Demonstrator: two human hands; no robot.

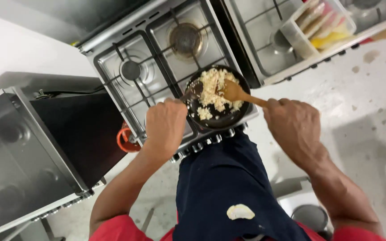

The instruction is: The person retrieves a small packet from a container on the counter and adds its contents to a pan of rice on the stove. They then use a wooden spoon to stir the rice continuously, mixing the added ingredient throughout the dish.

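- Left hand (165, 127) was clamped round the handle of the black frying pan (220, 117), steadying it at frame centre on the stove (112, 67).
- Right hand (293, 125) was closed on the wooden spatula (237, 93), its blade buried in the pale crumbled food (213, 89).
- Stirring step, by the look of it; next called for turning the heap without tipping any over the rim.

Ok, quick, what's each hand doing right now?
Left hand: closed around the handle of the black frying pan on the stove.
Right hand: closed on the wooden spatula, whose blade sits in the pan's pale crumbled food.
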